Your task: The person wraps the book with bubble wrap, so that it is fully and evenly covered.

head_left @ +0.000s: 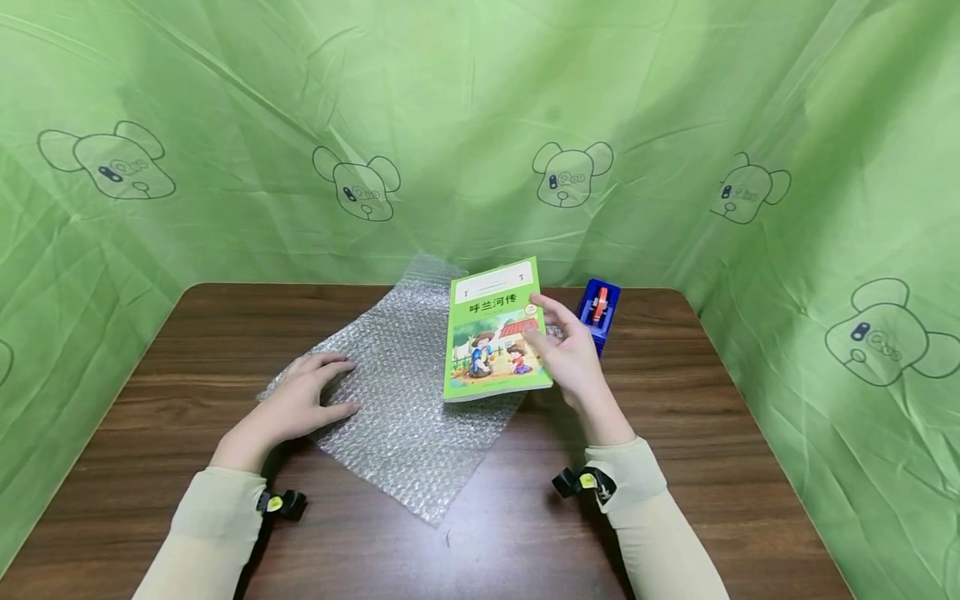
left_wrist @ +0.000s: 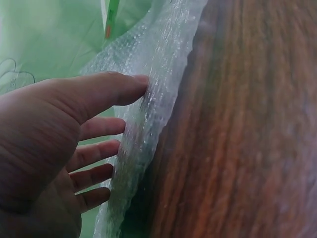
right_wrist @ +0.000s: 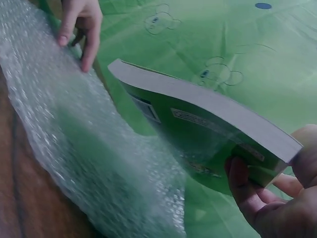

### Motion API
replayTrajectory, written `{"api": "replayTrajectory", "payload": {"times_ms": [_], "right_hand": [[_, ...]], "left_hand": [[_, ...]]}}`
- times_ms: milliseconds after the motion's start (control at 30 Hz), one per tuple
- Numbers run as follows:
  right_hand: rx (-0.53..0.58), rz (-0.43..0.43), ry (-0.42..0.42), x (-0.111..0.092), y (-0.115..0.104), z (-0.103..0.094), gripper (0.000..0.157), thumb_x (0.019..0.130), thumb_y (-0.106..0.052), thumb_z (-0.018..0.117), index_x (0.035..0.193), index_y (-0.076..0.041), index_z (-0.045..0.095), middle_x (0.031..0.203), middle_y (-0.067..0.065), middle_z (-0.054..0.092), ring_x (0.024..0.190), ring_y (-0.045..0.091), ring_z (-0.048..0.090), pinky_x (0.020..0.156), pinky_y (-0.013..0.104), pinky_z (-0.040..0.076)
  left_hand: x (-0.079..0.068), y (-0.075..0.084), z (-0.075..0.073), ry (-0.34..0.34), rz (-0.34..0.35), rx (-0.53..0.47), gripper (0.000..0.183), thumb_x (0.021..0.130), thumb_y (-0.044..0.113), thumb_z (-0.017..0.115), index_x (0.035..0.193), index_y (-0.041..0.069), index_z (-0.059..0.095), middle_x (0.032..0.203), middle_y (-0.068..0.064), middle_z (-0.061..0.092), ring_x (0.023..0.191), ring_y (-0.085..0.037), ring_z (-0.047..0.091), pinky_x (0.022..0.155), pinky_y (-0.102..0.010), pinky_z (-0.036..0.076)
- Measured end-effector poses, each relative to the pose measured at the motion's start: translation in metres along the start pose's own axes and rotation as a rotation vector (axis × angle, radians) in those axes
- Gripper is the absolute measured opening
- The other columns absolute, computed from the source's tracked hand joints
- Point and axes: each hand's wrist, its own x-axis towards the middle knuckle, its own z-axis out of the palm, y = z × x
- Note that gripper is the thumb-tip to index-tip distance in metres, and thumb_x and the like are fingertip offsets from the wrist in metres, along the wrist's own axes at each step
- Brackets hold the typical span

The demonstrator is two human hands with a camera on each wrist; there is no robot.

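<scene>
R hand [head_left: 568,354] pinches green illustrated paperback book [head_left: 489,346] by its right edge, above clear plastic bubble-wrap sheet [head_left: 408,417]. L hand [head_left: 300,398], fingers loosely spread, grips nothing, at sheet's left side. Best: steady sheet flat, lower book level w/ 1 smooth move.

Left fingers [left_wrist: 101,128] extend while right fingers [head_left: 553,307] pinch

The head view is bright, with pale glare on the dark-brown wood-grain bench [head_left: 517,517], glints across the clear bubble-wrap sheet [head_left: 397,400] and soft shadows on the green fabric backdrop [head_left: 465,100]; both wrist views are dimmer, blurrier.
</scene>
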Motion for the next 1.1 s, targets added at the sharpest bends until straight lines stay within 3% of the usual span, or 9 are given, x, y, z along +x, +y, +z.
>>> {"api": "replayTrajectory", "payload": {"times_ms": [467,733,1100], "right_hand": [[0.045,0.025,-0.1,-0.006,0.017,0.031,0.063,0.101,-0.004,0.076,0.158,-0.026,0.059,0.137,0.015,0.06,0.061,0.008,0.056,0.06,0.022,0.053],[0.148,0.073,-0.158,-0.011,0.022,0.048,0.067,0.101,-0.002,0.074,0.161,-0.025,0.054,0.143,0.018,0.057,0.08,0.017,0.073,0.07,0.032,0.066],[0.137,0.099,-0.185,-0.015,0.035,0.067,0.068,0.099,0.0,0.075,0.16,-0.021,0.054,0.143,0.017,0.057,0.064,0.007,0.059,0.067,0.024,0.059]], "left_hand": [[0.001,0.001,0.004,0.014,0.019,-0.031,0.067,0.095,0.033,0.086,0.148,0.0,0.064,0.155,-0.028,0.054,0.147,-0.053,0.045,0.121,-0.076,0.03],[0.0,-0.002,0.004,0.019,0.032,-0.052,0.065,0.096,0.031,0.085,0.149,0.001,0.063,0.156,-0.027,0.054,0.147,-0.053,0.044,0.12,-0.075,0.033],[0.0,-0.006,0.004,-0.011,0.004,-0.077,0.067,0.097,0.038,0.085,0.151,0.004,0.063,0.159,-0.025,0.051,0.15,-0.052,0.041,0.12,-0.075,0.033]]}}
